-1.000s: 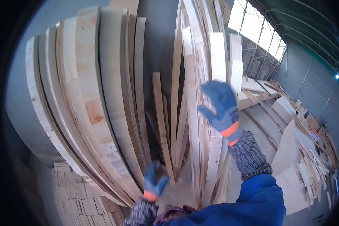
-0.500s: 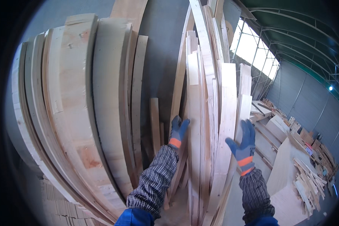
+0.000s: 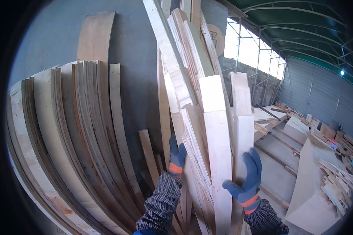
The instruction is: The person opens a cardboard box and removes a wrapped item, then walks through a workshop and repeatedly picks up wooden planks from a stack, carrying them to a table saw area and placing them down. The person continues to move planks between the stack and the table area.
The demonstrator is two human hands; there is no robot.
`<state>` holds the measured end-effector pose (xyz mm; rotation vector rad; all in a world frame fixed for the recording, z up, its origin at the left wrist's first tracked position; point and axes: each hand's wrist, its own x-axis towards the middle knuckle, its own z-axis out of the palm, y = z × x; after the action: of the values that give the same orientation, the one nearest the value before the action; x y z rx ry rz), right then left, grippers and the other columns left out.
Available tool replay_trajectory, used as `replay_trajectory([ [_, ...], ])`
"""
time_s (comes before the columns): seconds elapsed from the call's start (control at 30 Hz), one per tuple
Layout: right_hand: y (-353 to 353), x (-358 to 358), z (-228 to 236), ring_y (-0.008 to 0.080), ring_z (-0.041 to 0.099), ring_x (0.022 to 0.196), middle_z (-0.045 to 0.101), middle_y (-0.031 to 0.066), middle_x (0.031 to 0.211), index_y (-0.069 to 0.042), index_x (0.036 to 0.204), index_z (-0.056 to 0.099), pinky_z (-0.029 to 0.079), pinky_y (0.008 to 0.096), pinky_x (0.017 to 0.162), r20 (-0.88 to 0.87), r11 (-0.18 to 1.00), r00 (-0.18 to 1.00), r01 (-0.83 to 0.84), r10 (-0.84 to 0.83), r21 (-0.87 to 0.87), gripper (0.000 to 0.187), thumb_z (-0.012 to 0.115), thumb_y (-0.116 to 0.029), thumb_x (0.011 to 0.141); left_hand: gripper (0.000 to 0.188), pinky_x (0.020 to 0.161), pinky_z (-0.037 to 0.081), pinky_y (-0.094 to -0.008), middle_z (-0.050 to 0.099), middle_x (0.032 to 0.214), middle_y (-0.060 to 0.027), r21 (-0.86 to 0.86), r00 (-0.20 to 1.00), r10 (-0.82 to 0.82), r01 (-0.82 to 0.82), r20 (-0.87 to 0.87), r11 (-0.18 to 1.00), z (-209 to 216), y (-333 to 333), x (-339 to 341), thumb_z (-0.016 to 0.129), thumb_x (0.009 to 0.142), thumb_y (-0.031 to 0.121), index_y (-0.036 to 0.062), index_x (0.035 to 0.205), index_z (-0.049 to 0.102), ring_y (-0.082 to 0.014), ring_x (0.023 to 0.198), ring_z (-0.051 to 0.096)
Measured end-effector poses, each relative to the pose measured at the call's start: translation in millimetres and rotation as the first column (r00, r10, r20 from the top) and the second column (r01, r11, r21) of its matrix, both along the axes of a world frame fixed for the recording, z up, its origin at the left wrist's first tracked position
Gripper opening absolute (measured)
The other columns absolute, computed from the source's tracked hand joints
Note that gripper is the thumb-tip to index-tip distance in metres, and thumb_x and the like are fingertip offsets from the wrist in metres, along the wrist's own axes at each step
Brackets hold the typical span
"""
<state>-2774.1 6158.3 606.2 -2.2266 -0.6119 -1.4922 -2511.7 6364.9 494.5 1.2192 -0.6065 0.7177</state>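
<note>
Upright pale wooden boards [image 3: 218, 145] stand in a loose bundle between my gloved hands. My left hand [image 3: 177, 156] lies along the bundle's left side, fingers stretched upward and partly in shadow. On the right, my right hand [image 3: 245, 178] has its thumb spread from its fingers. That thumb reaches toward the front board, while the fingers lie by the edge of a narrower pale board [image 3: 244, 143]. Thin plywood strips [image 3: 195, 152] stand fanned inside the bundle. Longer boards [image 3: 172, 58] lean up behind them, tilted left. The lower ends are cut off by the picture's edge.
Many more boards [image 3: 47, 117] lean in a row against the grey wall [image 3: 135, 47] at left. A short plank [image 3: 149, 152] leans beside my left hand. At right are a large pale wooden block [image 3: 313, 184], a heap of offcuts [image 3: 337, 184] and stacked timber.
My view has shifted, bringing more of the left row into sight. The bundle's boards have spread and lean differently. Both hands sit lower in the picture, the right one closer against the boards.
</note>
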Motion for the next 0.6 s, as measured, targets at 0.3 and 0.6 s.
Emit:
replay_trajectory([
  [0.3,-13.9,6.9,-9.9,0.0414,0.041,0.130,0.039,0.0255,0.142,0.001,0.132,0.047,0.033,0.0500,0.108,-0.027,0.998,1.000,0.008,-0.007,0.057,0.096,0.070,-0.068,0.069,0.070,0.109,0.032,-0.0399,0.038,0.141,-0.0250,0.062,0.996,0.062,-0.058,-0.057,0.996,42.7,7.7,-70.0,0.056,0.090,0.020,-0.0058,0.145,0.021,-0.0324,0.129,0.041],
  [0.6,-1.7,33.3,-21.8,0.0372,0.028,0.139,0.029,0.0230,0.150,0.000,0.142,0.039,0.025,0.0487,0.113,-0.069,0.999,0.998,-0.010,0.013,0.047,0.094,0.058,-0.066,0.078,0.085,0.115,0.022,-0.0389,0.016,0.154,-0.0253,0.143,0.998,0.051,-0.046,-0.037,0.989,31.4,18.5,-33.4,0.057,0.087,0.015,-0.0006,0.151,0.005,-0.0315,0.141,0.026],
])
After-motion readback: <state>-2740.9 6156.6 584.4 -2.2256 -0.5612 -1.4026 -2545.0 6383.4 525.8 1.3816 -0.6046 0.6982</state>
